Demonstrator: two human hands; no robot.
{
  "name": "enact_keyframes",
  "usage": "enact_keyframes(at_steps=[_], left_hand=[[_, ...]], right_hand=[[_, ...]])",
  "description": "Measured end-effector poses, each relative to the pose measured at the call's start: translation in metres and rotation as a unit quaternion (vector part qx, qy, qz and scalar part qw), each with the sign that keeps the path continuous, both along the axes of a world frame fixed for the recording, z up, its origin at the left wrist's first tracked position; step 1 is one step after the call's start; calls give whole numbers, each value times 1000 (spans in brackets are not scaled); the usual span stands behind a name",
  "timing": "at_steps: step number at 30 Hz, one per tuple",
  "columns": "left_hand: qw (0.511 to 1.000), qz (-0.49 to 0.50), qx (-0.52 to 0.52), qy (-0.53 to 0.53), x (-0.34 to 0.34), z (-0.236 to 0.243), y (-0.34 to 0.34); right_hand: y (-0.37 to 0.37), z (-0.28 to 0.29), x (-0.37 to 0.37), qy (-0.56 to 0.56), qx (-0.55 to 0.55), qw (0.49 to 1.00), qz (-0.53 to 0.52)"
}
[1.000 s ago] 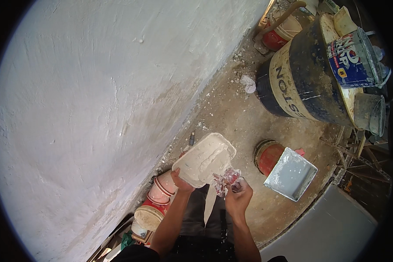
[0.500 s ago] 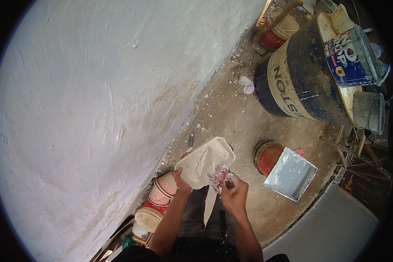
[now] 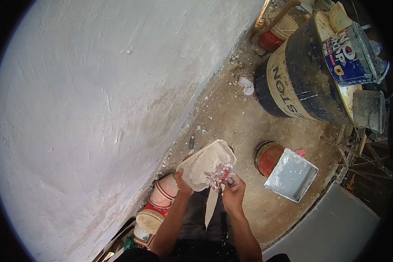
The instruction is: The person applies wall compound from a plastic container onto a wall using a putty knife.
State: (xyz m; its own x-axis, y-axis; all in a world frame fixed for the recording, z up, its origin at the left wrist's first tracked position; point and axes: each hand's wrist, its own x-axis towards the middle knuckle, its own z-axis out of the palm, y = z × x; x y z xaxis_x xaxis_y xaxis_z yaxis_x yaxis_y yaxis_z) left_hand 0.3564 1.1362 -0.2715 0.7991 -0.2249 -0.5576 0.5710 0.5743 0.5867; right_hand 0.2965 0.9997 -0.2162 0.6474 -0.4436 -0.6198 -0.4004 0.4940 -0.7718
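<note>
Lower centre: left hand [image 3: 184, 184] half-curled, gripping tray [image 3: 229, 150] by its left edge | right hand [image 3: 234, 188] closed on paste-caked red scraper [image 3: 223, 170] over tray | I'd keep tray level, scraper strokes shallow | tray holds pale paste [image 3: 200, 174] | right: grey pan [image 3: 298, 171], whitish smears inside; red bucket [image 3: 268, 158] beside it, contents hidden

A smeared red tool [image 3: 223, 170], perhaps a scraper, overlaps a pale, paste-coated tray [image 3: 200, 153].
</note>
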Motion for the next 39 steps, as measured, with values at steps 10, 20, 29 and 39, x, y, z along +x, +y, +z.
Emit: enact_keyframes(at_steps=[10,20,29,39], left_hand=[[995,56,51,67,11,9,3],[991,85,87,62,25,32,-17],[995,91,15,39,36,33,-21],[995,95,-18,19,50,37,-21]], right_hand=[[-22,25,-8,-40,-252,964,73],[-42,31,-8,-223,-478,841,123],[-41,36,-9,-60,-279,958,1],[-51,32,6,-89,117,985,-85]])
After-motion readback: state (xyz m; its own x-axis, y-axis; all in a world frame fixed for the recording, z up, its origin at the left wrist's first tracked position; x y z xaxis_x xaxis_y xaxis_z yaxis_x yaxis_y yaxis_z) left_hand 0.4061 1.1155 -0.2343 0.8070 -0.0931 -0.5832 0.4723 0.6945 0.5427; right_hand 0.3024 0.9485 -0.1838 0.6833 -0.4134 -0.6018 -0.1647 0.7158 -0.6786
